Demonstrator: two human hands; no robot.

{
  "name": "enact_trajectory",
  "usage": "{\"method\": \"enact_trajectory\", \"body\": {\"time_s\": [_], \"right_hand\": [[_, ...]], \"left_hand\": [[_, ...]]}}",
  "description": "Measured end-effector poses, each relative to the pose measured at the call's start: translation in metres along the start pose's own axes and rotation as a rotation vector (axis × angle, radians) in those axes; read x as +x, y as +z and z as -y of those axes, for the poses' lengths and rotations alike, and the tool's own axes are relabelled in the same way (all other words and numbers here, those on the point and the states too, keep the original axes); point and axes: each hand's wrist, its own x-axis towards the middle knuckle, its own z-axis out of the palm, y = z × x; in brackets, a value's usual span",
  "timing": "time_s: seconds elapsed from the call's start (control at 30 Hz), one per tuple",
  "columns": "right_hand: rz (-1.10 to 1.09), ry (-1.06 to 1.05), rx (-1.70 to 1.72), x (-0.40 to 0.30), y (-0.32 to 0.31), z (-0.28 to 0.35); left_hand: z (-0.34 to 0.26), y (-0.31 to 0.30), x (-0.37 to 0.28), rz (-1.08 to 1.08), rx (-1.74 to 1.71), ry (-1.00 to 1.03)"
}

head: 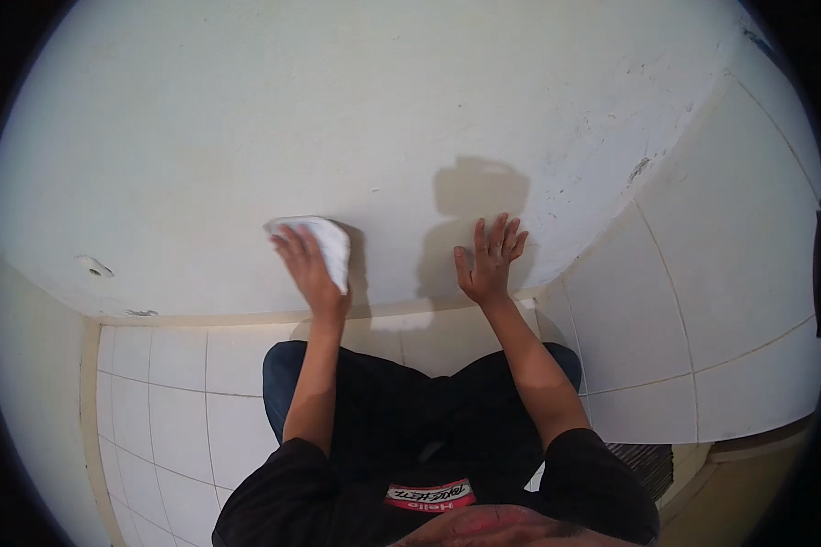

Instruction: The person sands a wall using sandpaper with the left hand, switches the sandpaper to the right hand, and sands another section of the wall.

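A folded white cloth lies pressed flat against the pale painted wall, under the fingers of my left hand. Its right part sticks out beyond my hand. My right hand rests on the wall farther right, fingers spread, with nothing in it. Shadows of my head and arms fall on the wall around my right hand.
White floor tiles meet the wall at its foot. A small white fitting juts from the wall at the left. Tiled surface rises at the right. A dark striped mat lies at the lower right.
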Motion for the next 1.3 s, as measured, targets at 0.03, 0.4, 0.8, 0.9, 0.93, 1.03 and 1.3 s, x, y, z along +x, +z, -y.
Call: {"method": "enact_trajectory", "body": {"time_s": [0.03,0.4,0.8,0.9,0.93,1.03,1.3], "right_hand": [[-0.001,0.004,0.001,0.000,0.000,0.002],[0.014,-0.029,-0.029,0.000,-0.002,0.000],[-0.003,0.006,0.002,0.001,0.000,0.000],[0.005,-0.023,-0.022,0.001,-0.003,0.001],[0.008,-0.020,-0.023,0.001,-0.002,0.002],[0.012,-0.018,-0.024,0.001,-0.003,0.001],[-0.008,0.006,-0.006,-0.001,0.000,-0.003]], "left_hand": [[-0.006,0.007,-0.008,0.047,0.011,0.043],[0.001,0.012,-0.013,0.111,0.186,0.132],[0.000,0.024,-0.021,0.060,0.141,0.088],[-0.027,0.040,-0.041,0.249,0.108,0.222],[-0.025,0.041,-0.044,0.248,0.112,0.222],[-0.021,0.040,-0.044,0.234,0.140,0.275],[0.031,-0.009,0.009,-0.163,0.041,0.006]]}}
